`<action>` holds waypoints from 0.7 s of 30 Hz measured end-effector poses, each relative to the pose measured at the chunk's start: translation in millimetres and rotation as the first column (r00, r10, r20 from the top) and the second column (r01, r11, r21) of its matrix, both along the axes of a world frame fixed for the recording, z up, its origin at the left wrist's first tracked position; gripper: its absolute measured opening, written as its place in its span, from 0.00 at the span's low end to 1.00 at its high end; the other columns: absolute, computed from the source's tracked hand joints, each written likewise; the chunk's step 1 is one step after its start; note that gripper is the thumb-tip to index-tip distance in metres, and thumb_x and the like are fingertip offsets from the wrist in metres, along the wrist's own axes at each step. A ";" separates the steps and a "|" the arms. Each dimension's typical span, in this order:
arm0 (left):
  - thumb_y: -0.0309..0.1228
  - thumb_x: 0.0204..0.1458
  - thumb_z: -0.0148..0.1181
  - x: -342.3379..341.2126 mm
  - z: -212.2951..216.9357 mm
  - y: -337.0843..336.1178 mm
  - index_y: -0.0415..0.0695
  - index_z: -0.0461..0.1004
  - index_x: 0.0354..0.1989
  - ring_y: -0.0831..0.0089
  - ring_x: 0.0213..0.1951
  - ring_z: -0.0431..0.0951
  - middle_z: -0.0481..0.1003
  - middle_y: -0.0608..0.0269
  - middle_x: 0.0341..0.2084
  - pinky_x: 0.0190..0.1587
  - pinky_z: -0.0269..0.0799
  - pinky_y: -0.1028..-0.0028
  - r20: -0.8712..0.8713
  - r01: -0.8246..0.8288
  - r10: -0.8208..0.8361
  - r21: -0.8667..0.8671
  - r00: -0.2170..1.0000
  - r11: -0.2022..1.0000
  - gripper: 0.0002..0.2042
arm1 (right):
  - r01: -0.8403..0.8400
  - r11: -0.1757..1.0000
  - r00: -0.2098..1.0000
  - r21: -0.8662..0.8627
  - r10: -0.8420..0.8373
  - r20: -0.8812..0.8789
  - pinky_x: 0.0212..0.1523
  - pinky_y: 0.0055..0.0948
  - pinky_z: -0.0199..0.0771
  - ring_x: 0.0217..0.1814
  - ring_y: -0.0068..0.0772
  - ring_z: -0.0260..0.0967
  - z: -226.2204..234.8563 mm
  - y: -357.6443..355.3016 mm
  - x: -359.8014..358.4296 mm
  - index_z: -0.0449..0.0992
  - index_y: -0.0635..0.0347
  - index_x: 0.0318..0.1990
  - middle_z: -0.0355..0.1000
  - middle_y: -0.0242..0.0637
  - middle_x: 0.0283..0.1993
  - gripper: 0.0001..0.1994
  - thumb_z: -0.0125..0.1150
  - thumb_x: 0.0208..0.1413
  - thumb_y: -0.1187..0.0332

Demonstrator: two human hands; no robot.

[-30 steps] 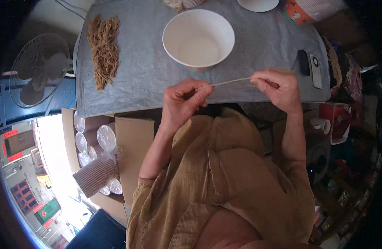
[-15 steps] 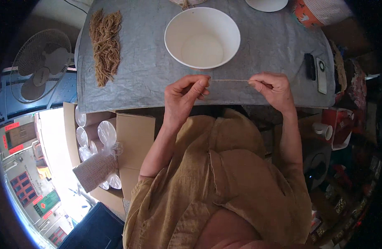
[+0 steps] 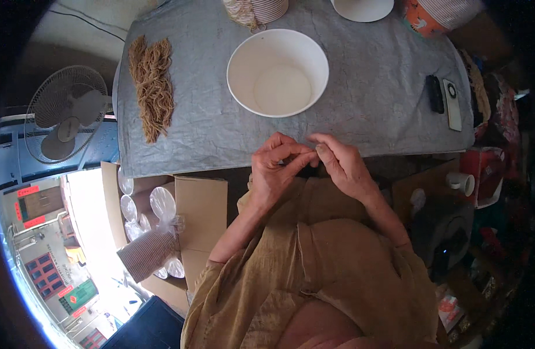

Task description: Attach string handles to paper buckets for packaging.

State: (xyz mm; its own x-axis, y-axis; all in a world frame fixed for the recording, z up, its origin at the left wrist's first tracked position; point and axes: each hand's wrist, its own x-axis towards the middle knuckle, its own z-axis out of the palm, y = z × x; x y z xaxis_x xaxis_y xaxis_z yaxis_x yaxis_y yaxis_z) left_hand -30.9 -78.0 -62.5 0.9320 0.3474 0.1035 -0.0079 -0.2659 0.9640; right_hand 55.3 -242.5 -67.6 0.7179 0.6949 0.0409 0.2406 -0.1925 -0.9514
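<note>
String: pinched between both hands, almost hidden; its axis cannot be told. Left hand [image 3: 276, 168] and right hand [image 3: 340, 166]: fingertips meeting, touching, at the tabletop [image 3: 209, 134] edge, 6 o'clock of bowl [image 3: 277, 72]. Forearms rise from below.

On my grey table cover [image 3: 209, 131], a bundle of tan cords [image 3: 152, 87] lies at 10 o'clock. A dark remote [image 3: 435, 93] and a white phone [image 3: 452, 104] sit side by side at 2 o'clock. A white fan [image 3: 64, 113] stands at 9 o'clock, and a cardboard box [image 3: 200, 215] holds stacked lids [image 3: 141, 203] at 8 o'clock.
</note>
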 end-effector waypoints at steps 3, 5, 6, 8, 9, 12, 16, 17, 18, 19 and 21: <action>0.22 0.48 0.69 -1.0 -1.2 5.0 0.42 0.84 0.34 0.74 0.32 0.74 0.76 0.65 0.27 0.35 0.72 0.75 0.009 0.019 -0.019 0.017 1.000 1.000 0.05 | -0.033 0.999 0.992 -0.035 0.029 -0.124 0.35 0.23 0.70 0.33 0.21 0.70 -1.4 -4.2 0.5 0.73 0.65 0.51 0.74 0.35 0.32 0.11 0.52 0.67 0.69; 0.22 0.49 0.69 -3.0 -5.0 6.5 0.42 0.84 0.35 0.74 0.32 0.74 0.75 0.65 0.27 0.36 0.71 0.75 -0.003 0.026 -0.026 -0.005 1.000 1.000 0.05 | 0.018 0.999 0.993 0.050 -0.012 -0.115 0.32 0.25 0.70 0.29 0.21 0.67 -3.8 -5.2 0.5 0.73 0.66 0.46 0.72 0.33 0.28 0.09 0.56 0.64 0.69; 0.22 0.50 0.68 -3.9 -7.0 7.7 0.41 0.83 0.35 0.74 0.32 0.74 0.75 0.65 0.27 0.35 0.71 0.75 -0.022 0.024 -0.025 -0.037 0.999 0.999 0.05 | 0.036 0.997 0.993 0.069 -0.028 -0.112 0.30 0.23 0.68 0.29 0.17 0.66 -1.0 -3.8 0.4 0.74 0.65 0.42 0.72 0.31 0.28 0.07 0.59 0.62 0.71; 0.23 0.51 0.67 -5.5 -10.7 6.6 0.41 0.83 0.35 0.74 0.31 0.74 0.75 0.64 0.27 0.35 0.71 0.75 -0.042 0.021 -0.024 -0.072 0.999 0.997 0.04 | 0.021 0.998 0.998 0.059 -0.017 -0.068 0.30 0.22 0.68 0.29 0.15 0.66 -1.7 -4.4 3.2 0.75 0.65 0.40 0.73 0.30 0.29 0.06 0.60 0.61 0.72; 0.23 0.53 0.67 -7.0 -12.6 5.6 0.39 0.82 0.35 0.77 0.33 0.73 0.74 0.66 0.29 0.35 0.69 0.78 -0.044 0.020 -0.024 -0.090 0.999 0.996 0.03 | 0.003 0.999 1.000 0.051 -0.002 -0.020 0.30 0.21 0.67 0.29 0.14 0.66 -1.9 -5.2 3.3 0.75 0.64 0.38 0.73 0.30 0.29 0.04 0.61 0.60 0.73; 0.23 0.55 0.66 -8.1 -10.9 4.5 0.37 0.80 0.35 0.81 0.34 0.71 0.73 0.67 0.31 0.35 0.67 0.81 -0.030 0.007 -0.011 -0.137 0.999 0.991 0.03 | 0.068 0.987 0.993 0.145 -0.054 -0.101 0.30 0.18 0.67 0.30 0.12 0.65 -6.6 -3.4 0.6 0.77 0.63 0.36 0.74 0.27 0.30 0.03 0.63 0.59 0.73; 0.22 0.55 0.64 -9.9 -11.6 3.2 0.37 0.80 0.33 0.80 0.33 0.71 0.73 0.67 0.32 0.35 0.66 0.80 0.045 0.031 -0.027 -0.092 0.999 0.995 0.01 | 0.153 0.968 0.972 0.198 -0.112 -0.207 0.31 0.17 0.66 0.30 0.11 0.65 -1.6 3.0 -6.9 0.78 0.64 0.36 0.73 0.24 0.30 0.04 0.64 0.59 0.73; 0.22 0.55 0.64 -10.3 -10.5 1.9 0.37 0.80 0.33 0.80 0.33 0.71 0.73 0.67 0.32 0.35 0.66 0.80 0.047 0.029 -0.025 -0.090 0.999 0.996 0.01 | 0.184 0.958 0.960 0.218 -0.127 -0.251 0.31 0.16 0.66 0.30 0.11 0.65 -3.9 3.9 -8.0 0.78 0.64 0.36 0.73 0.23 0.30 0.04 0.64 0.59 0.72; 0.22 0.55 0.64 -10.7 -8.8 0.3 0.37 0.79 0.33 0.80 0.34 0.71 0.73 0.66 0.32 0.36 0.67 0.80 0.043 0.013 -0.007 -0.132 0.999 0.991 0.01 | 0.215 0.947 0.945 0.236 -0.141 -0.295 0.31 0.16 0.66 0.30 0.11 0.64 -4.7 4.5 -8.7 0.78 0.64 0.36 0.73 0.23 0.30 0.04 0.64 0.59 0.72; 0.22 0.55 0.64 -10.2 -7.4 -0.3 0.37 0.79 0.33 0.79 0.34 0.71 0.73 0.65 0.32 0.36 0.68 0.79 0.039 -0.003 0.010 -0.174 0.999 0.985 0.01 | 0.213 0.947 0.946 0.239 -0.140 -0.291 0.31 0.16 0.66 0.30 0.11 0.64 -4.2 3.7 -8.4 0.78 0.64 0.36 0.73 0.23 0.30 0.04 0.64 0.59 0.72; 0.22 0.55 0.64 -10.3 -3.1 1.5 0.37 0.79 0.34 0.78 0.34 0.72 0.73 0.64 0.32 0.36 0.69 0.79 0.058 -0.003 0.008 -0.070 0.998 0.998 0.02 | 0.231 0.954 0.901 0.192 -0.135 -0.413 0.32 0.15 0.66 0.31 0.11 0.65 -2.8 0.2 -7.6 0.78 0.63 0.36 0.73 0.23 0.30 0.04 0.64 0.59 0.72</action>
